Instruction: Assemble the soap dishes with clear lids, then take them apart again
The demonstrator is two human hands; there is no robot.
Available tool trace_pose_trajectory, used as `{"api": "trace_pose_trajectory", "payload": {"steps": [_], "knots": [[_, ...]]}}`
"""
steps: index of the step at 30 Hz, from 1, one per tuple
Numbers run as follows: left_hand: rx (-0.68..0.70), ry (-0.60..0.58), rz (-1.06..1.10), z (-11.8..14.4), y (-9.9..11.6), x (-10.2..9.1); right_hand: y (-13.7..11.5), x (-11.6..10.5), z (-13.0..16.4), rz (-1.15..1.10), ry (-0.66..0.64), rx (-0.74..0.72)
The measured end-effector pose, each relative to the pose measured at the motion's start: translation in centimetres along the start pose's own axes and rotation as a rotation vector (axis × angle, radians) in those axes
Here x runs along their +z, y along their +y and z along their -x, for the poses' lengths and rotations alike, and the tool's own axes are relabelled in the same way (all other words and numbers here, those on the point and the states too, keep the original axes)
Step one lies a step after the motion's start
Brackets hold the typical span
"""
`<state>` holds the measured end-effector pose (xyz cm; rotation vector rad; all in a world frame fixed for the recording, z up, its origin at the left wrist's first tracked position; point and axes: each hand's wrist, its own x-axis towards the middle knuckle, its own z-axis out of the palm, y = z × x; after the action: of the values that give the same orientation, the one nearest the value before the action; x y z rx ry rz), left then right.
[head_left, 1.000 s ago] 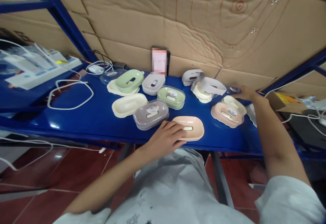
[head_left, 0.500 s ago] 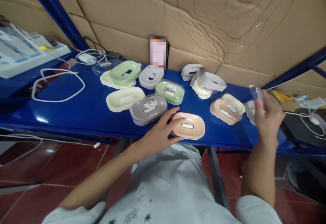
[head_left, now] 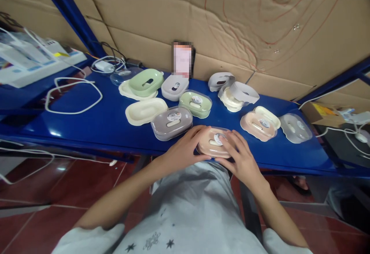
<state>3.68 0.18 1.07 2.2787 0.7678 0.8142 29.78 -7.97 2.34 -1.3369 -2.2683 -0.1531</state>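
A peach soap dish [head_left: 213, 143] sits at the front edge of the blue shelf [head_left: 95, 125], with a clear lid and round sticker on top of it. My left hand [head_left: 185, 150] rests against its left side, fingers spread. My right hand [head_left: 239, 155] lies on its right side, fingers on the clear lid. A grey lidded dish [head_left: 172, 122] stands just left of it, and a cream dish [head_left: 144, 111] farther left. A pink dish [head_left: 258, 125] and a loose clear lid [head_left: 295, 127] lie to the right.
Green dishes [head_left: 195, 103] [head_left: 146, 81], a white dish [head_left: 174, 86] and grey-sleeved ones [head_left: 235, 95] fill the back of the shelf. A phone [head_left: 182, 58] leans on the cardboard wall. White cables [head_left: 73, 96] and boxes [head_left: 34, 63] lie at left. Red tiled floor below.
My right hand came back from the far right with a clear lid and set it down on the peach dish. My left hand stayed at the dish's left side.
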Motion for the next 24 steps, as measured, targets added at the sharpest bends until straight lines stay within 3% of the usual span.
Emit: {"api": "trace_pose_trajectory", "payload": {"steps": [9, 12, 15, 17, 20, 22, 24], "knots": [[-0.015, -0.021, 0.01, 0.1, 0.1, -0.1, -0.5, 1.4, 0.9, -0.011, 0.101, 0.021], [-0.026, -0.033, 0.022, 0.2, 0.0, -0.2, 0.1, 1.5, 0.8, -0.096, 0.067, 0.016], [-0.003, -0.053, 0.046, 0.4, -0.1, -0.2, 0.5, 0.4, 1.1, -0.128, 0.075, -0.012], [0.015, -0.058, 0.054, 0.4, 0.0, -0.3, 1.1, -1.3, 1.7, -0.064, 0.161, -0.021], [-0.002, -0.052, 0.041, 0.5, 0.4, -0.6, 4.0, -5.2, 2.4, 0.146, 0.373, 0.066], [-0.021, -0.067, 0.025, 0.4, 0.8, -0.7, 8.1, -8.0, 2.1, 0.315, 0.497, 0.211], [-0.029, -0.101, -0.003, 0.4, 1.0, -0.8, 13.6, -10.2, 0.8, 0.444, 0.512, 0.379]]}}
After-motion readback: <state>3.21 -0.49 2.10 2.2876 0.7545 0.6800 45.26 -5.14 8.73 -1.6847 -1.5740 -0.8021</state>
